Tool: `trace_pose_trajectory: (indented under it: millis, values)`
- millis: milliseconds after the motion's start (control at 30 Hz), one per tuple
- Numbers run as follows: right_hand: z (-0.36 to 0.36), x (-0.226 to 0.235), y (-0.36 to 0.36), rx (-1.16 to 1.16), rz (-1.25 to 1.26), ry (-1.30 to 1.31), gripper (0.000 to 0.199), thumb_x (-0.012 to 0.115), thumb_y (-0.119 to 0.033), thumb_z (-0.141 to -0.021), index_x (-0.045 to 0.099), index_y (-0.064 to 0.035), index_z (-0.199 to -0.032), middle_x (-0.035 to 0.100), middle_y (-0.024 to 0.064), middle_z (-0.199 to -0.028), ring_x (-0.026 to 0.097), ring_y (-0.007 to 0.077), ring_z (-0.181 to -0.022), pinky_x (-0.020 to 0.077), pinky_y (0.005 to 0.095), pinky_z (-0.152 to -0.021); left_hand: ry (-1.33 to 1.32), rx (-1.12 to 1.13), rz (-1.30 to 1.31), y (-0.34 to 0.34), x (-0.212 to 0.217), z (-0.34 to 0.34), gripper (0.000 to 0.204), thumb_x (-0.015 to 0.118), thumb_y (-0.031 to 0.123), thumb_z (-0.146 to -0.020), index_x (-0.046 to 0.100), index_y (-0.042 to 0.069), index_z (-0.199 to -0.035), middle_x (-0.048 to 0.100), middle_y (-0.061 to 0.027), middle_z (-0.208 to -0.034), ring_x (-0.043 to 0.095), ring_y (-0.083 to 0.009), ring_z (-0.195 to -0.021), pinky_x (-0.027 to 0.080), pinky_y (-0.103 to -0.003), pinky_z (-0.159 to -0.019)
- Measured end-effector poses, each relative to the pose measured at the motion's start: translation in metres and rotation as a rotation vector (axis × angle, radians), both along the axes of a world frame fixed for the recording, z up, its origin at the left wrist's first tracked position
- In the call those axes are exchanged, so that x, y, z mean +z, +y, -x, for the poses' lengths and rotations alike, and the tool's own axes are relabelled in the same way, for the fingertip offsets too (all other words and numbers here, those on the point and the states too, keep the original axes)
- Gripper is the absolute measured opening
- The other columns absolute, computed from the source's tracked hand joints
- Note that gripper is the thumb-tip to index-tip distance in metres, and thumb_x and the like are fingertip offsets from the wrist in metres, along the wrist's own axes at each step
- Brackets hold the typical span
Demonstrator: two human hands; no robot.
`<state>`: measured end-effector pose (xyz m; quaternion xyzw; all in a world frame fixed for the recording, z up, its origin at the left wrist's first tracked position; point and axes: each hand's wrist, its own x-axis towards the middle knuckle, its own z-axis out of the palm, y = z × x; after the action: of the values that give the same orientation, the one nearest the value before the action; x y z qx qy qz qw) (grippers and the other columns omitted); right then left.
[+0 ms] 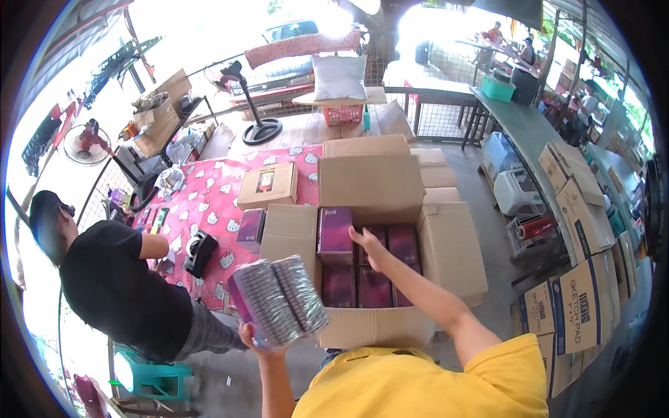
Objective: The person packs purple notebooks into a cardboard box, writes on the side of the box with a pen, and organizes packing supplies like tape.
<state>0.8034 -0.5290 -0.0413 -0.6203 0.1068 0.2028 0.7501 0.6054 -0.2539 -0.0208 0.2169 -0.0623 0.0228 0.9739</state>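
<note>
My left hand point(259, 341) grips a bundle of spiral-bound pads point(279, 299) from below. The bundle is tilted, with rows of silvery wire spines and shiny wrap showing; it hangs left of the open carton point(376, 327). My right hand point(369, 247) reaches into the carton, fingers apart, against the right edge of a purple bundle point(336, 233). That bundle sits higher than the other purple bundles point(374, 285) packed in rows there. The carton's flaps are spread outward. Another purple bundle point(250, 228) lies on the table beside the left flap.
A co-worker point(125, 285) in a black shirt bends over the pink-covered table point(226, 184) at left. On it are a black tape dispenser point(201, 252) and a closed cardboard box point(267, 185). Stacked cartons point(578, 306) stand at right; a teal stool point(153, 373) stands lower left.
</note>
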Motion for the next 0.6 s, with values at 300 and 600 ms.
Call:
trace_pose_trajectory:
  millis: [300, 600]
  values:
    - [0.078, 0.109, -0.049, 0.048, -0.167, -0.496, 0.106, 0.074, -0.039, -0.079, 0.006, -0.0092, -0.155, 0.041, 0.0116, -0.142, 0.048, 0.0220, -0.122, 0.0451, 0.0327, -0.096, 0.031, -0.170, -0.589, -0.141, 0.065, -0.115, 0.064, 0.068, 0.030, -0.078, 0.047, 0.005, -0.133, 0.047, -0.0194, -0.134, 0.048, -0.0274, -0.125, 0.036, -0.048, -0.103]
    - [-0.030, -0.040, -0.085, -0.160, -0.290, 0.137, 0.069, 0.068, -0.054, -0.084, 0.054, -0.0019, -0.126, 0.065, 0.0117, -0.113, 0.062, 0.0186, -0.103, 0.0514, 0.0372, -0.088, 0.847, -0.249, -0.140, -0.141, -0.028, -0.152, 0.042, 0.069, 0.027, -0.077, 0.055, 0.011, -0.113, 0.061, -0.0089, -0.114, 0.051, -0.0283, -0.114, 0.027, -0.057, -0.103]
